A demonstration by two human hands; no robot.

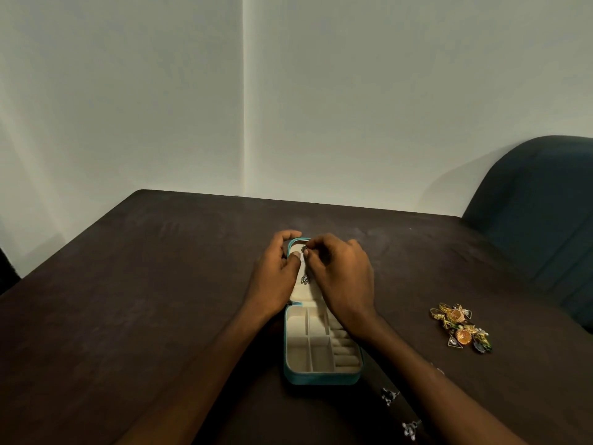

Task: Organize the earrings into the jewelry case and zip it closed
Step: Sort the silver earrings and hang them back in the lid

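A teal jewelry case (321, 379) lies open on the dark table, its cream lid flat on the far side and its divided tray near me. My left hand (277, 273) grips the lid's far left edge, thumb pressed on the lining. My right hand (341, 277) pinches a small silver earring (304, 249) against the top of the lid. Another silver earring (305, 279) hangs lower on the lid lining. The tray compartments look empty where visible; my right wrist hides part of them.
A heap of gold, orange and green earrings (460, 327) lies on the table (160, 284) to the right. Two small silver earrings (390, 396) (410, 428) lie near my right forearm. A dark teal chair (539, 200) stands at the right edge. Pale walls behind.
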